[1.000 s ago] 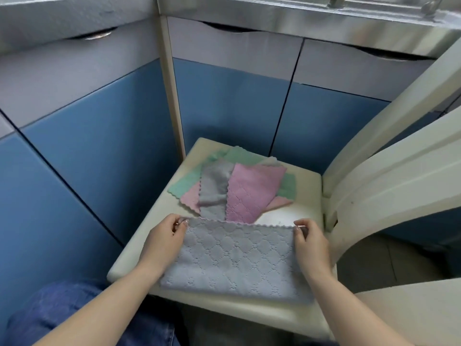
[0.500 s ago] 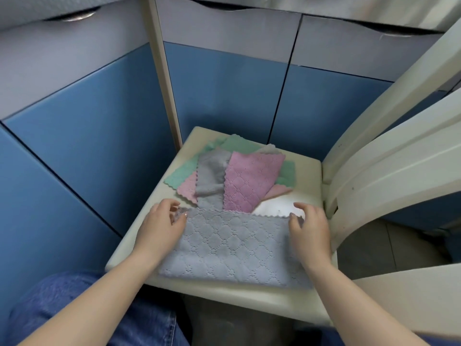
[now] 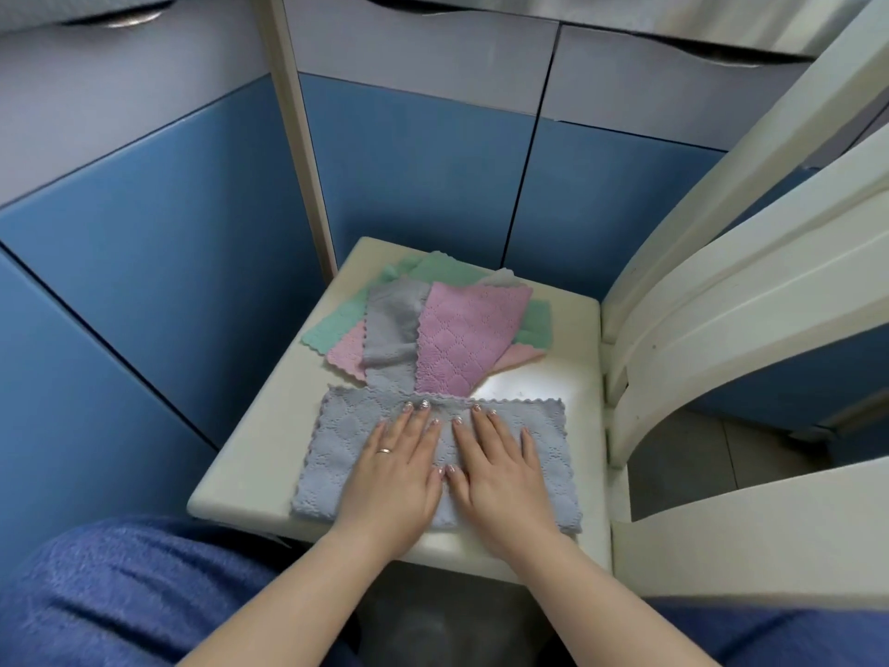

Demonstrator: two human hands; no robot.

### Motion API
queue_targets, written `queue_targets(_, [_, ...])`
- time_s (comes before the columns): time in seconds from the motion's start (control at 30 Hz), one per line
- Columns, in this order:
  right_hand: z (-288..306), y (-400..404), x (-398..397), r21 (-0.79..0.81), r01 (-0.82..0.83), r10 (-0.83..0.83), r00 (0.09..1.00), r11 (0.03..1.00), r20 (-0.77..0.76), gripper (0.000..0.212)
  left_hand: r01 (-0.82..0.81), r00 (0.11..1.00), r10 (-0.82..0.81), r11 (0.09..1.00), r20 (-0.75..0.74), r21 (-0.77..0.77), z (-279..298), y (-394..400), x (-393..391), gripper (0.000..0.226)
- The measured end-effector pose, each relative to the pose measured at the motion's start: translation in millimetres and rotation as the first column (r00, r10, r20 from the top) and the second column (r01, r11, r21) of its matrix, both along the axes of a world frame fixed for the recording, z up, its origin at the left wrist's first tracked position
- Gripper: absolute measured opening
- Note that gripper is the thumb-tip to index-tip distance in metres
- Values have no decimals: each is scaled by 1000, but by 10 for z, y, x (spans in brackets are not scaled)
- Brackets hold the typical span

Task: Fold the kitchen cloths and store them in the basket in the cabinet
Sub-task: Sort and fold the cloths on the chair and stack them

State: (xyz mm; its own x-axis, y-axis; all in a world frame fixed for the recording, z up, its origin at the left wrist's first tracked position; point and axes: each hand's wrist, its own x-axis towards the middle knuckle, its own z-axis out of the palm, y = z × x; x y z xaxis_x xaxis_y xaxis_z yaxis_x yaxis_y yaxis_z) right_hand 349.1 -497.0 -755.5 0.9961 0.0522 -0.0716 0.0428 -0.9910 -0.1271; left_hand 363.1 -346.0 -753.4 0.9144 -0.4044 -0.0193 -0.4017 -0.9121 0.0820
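Note:
A grey quilted cloth (image 3: 336, 445), folded in half, lies flat at the front of a cream chair seat (image 3: 572, 339). My left hand (image 3: 394, 469) and my right hand (image 3: 500, 469) lie side by side on its middle, palms down with straight fingers pressing it. Behind it sits a loose pile of unfolded cloths: a pink one (image 3: 466, 339) on top, a grey one (image 3: 392, 329) to its left, green ones (image 3: 442, 269) and a pale pink one underneath. No basket is in view.
Blue and grey cabinet doors (image 3: 409, 161) stand shut behind and to the left of the chair. The cream chair back (image 3: 721, 281) rises on the right. My knees in blue jeans (image 3: 120, 594) are below the seat's front edge.
My hands have let go of the grey cloth's far corners and slid inward to its middle, where they now press flat. The cloth lies still on the seat.

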Motion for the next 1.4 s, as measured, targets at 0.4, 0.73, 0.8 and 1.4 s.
queue_targets(0.4, [51, -502, -142, -36, 193, -196, 972, 981, -127, 94, -253, 967, 251, 966, -48, -46, -30, 556, 116, 105])
queue_targets(0.73, [436, -14, 517, 212, -217, 167, 958, 953, 232, 37, -265, 963, 250, 941, -98, -210, 290, 498, 214, 61])
queue_targets(0.8, [551, 132, 686, 149, -278, 256, 955, 949, 149, 39, -249, 968, 238, 926, -74, -285, 357, 487, 222, 52])
queue_targets(1.4, [732, 244, 763, 84, -458, 451, 887, 885, 96, 14, -493, 855, 422, 478, -302, -727, 345, 874, 68, 27])
